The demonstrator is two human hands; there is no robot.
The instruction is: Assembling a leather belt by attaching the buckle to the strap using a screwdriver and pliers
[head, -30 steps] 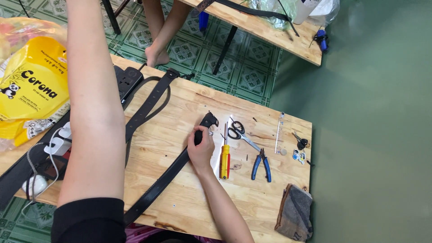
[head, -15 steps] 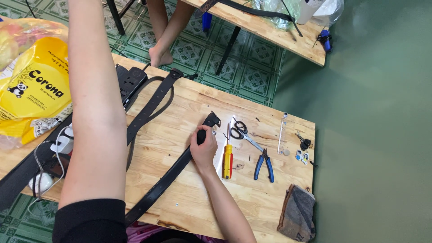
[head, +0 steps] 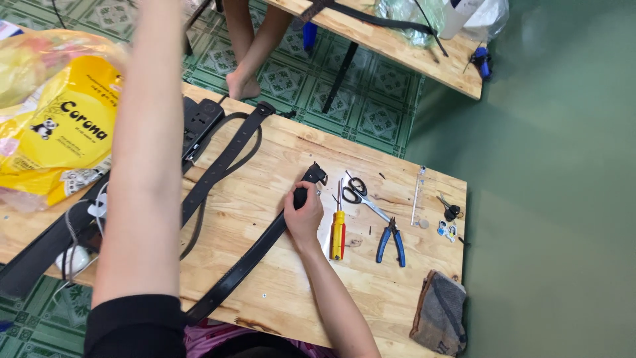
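My right hand (head: 303,213) is closed around a long black belt (head: 246,262) just below its buckle end (head: 316,175). The belt lies diagonally across the wooden table (head: 278,311), and its far end runs off the near edge by my body. My left arm (head: 140,172) rises straight up through the left of the view. Its hand is out of frame above. Just right of my right hand lie a yellow and red screwdriver (head: 338,232), scissors (head: 360,193) and blue-handled pliers (head: 392,242).
More black belts (head: 222,162) and a black power strip (head: 201,121) lie at the table's left, beside a yellow plastic bag (head: 63,129). A grey cloth pouch (head: 440,311) sits at the right corner. Another person's leg (head: 250,50) stands by a second table (head: 404,50).
The view has shifted slightly. My right hand stays closed on the belt near the buckle, and my left arm stays raised.
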